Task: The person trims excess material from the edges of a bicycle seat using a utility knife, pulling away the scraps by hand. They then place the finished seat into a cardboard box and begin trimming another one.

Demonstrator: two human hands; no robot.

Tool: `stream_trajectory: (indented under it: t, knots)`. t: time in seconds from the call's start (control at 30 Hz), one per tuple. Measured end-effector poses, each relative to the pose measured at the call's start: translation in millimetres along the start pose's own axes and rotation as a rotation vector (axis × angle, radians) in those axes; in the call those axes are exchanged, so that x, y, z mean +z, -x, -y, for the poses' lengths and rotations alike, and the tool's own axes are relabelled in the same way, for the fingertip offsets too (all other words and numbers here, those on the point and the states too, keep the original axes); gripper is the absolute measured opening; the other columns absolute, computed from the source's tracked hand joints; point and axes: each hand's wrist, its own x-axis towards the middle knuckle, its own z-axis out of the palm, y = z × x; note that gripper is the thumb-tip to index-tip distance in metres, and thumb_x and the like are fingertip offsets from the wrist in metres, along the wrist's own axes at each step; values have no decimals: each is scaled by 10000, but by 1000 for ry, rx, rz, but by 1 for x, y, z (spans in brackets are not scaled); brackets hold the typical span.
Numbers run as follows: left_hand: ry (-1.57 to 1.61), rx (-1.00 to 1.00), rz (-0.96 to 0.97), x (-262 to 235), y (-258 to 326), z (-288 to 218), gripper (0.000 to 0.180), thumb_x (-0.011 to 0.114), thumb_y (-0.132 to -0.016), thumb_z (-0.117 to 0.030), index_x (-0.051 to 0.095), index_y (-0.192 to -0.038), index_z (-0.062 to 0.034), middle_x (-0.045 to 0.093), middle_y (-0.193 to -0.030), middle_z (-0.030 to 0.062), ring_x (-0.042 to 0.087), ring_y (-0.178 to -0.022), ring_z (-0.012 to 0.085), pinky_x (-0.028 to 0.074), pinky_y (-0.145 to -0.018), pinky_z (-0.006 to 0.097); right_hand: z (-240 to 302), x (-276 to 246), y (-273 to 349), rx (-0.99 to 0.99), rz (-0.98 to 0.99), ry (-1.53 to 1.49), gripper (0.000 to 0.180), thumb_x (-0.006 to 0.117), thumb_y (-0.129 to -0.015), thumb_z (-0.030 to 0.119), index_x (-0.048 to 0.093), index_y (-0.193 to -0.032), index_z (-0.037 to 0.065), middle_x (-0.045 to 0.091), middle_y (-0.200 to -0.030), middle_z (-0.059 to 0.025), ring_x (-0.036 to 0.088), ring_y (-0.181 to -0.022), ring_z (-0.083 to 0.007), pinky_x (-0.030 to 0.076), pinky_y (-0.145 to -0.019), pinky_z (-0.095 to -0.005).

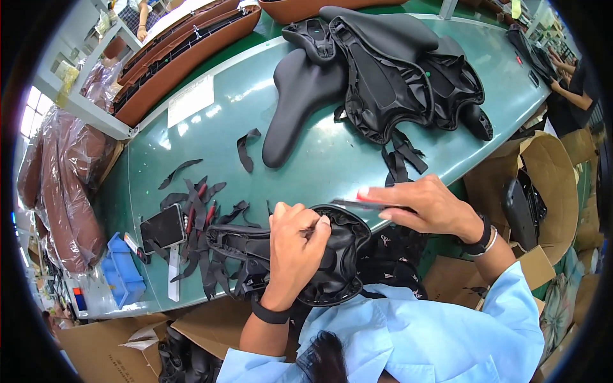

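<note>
- We take the black saddle cover [338,255], lying upside down at the near edge of the green surface [287,134], as the landmark for every position below.
- Far left of the cover, a blue plastic bin [121,268] sits at the surface corner.
- Left of the cover, a dark phone [164,228] lies flat among loose black strap offcuts [198,210], which spread between the phone and the cover.
- On the cover's left half, our left hand [295,246] presses down with the fingers curled tight; this grip pinches the cover's folded edge against the thumb.
- Above the cover's right rim, our right hand [431,205] holds a slim red-and-black tool [364,202]; this grip is closed around the tool, whose tip points left toward the cover's upper edge. We cannot tell whether the tip touches the cover.
- Beyond the cover, toward the far side of the surface, a pile of black saddles [383,76] rests well apart from both hands.
- Right of the cover, off the surface, an open cardboard box [555,191] contains more black parts.
</note>
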Motion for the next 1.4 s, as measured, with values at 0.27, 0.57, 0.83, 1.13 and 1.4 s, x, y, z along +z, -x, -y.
stream_trajectory:
  t: [0.27,0.57,0.83,1.13,1.4]
  knots:
    - [530,-196,-100,-5,-5,3,217,565,-831,-57,494,-627,-32,468,-690,44,453,-794,185,336,-756,308,9,0,10,17,127,305,539,673,-857,198,540,-1374,274,491,-590,-33,509,-455,-226,355,-413,-358]
    - [1756,-10,-165,-18,2,30,287,580,-898,-195,512,-662,-45,542,-764,39,577,-755,192,423,-600,281,84,24,54,349,48,496,598,724,-783,145,559,-1356,191,432,-585,-23,496,-423,-185,379,-394,-333]
    - [-431,269,84,-4,-15,-19,169,765,-756,-197,665,-740,-61,616,-773,53,525,-770,266,405,-686,383,62,20,32,304,23,406,544,645,-850,151,507,-1376,173,557,-594,-89,557,-438,-250,386,-387,-375]
    - [990,-261,-195,5,-22,-2,141,663,-910,-90,642,-805,3,647,-922,65,562,-857,119,422,-822,281,90,41,34,493,-15,351,563,630,-896,199,437,-1417,113,556,-583,-102,531,-402,-266,359,-357,-384]
    - [1548,-76,-23,-9,-25,10,201,631,-965,-221,571,-936,-31,554,-801,22,563,-877,158,424,-756,268,102,40,33,472,-43,373,540,625,-890,176,459,-1395,83,558,-578,-110,529,-416,-268,359,-384,-405]
